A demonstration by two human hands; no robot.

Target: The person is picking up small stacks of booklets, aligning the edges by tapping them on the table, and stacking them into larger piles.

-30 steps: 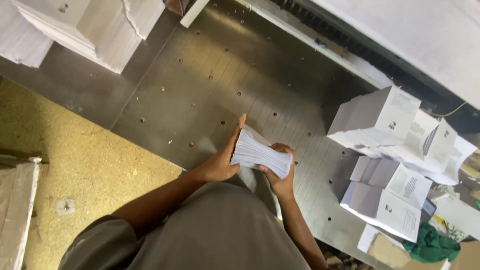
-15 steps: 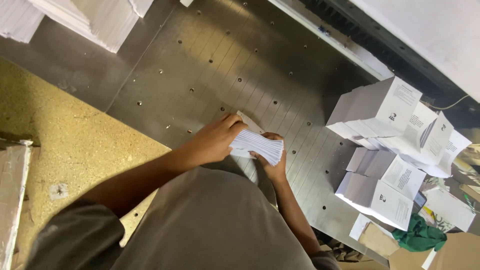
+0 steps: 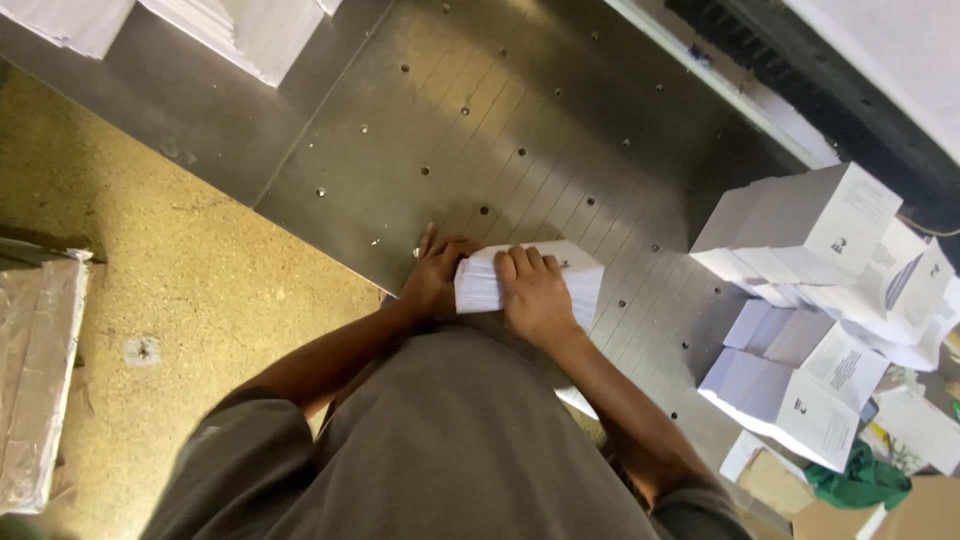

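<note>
A thick stack of white paper sheets lies on the grey metal table, close to my body. My left hand presses against the stack's left end, fingers wrapped around its edge. My right hand lies flat on top of the stack, fingers curled over its near-left side. Both hands grip the same stack, which rests on the table surface.
Several stacks of printed white paper are piled at the table's right side, more lower down. Other white piles sit at the top left. A plastic-wrapped bundle lies on the yellowish floor. A green cloth lies lower right.
The stack was held up in the air, tilted, between both hands. Now it lies down on the table, with my right hand moved on top of it.
</note>
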